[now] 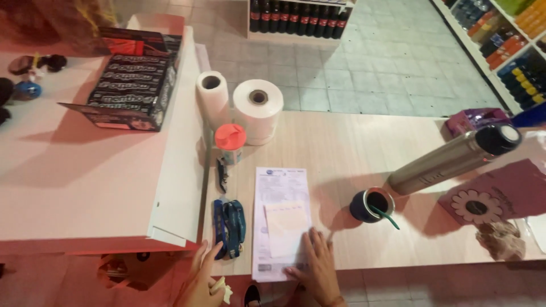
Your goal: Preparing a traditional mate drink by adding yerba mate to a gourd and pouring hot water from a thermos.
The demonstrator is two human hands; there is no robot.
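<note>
paper sheet pinned flat at the surface's near edge

paper sheet (280,219), white and printed, with a pale slip on top, lies under the flat, open right hand (317,262). left hand (202,278), loosely curled, touches a blue lanyard (229,226). farther off, a dark cup (371,204) holds a green straw (385,216), beside a steel flask (455,158).

Pale square floor tiles (375,68) spread out beyond the light wooden worktop (352,148). A shelf of dark bottles (298,20) stands at the back, colourful bottle shelves (506,45) line the right, under warm reddish light.
</note>
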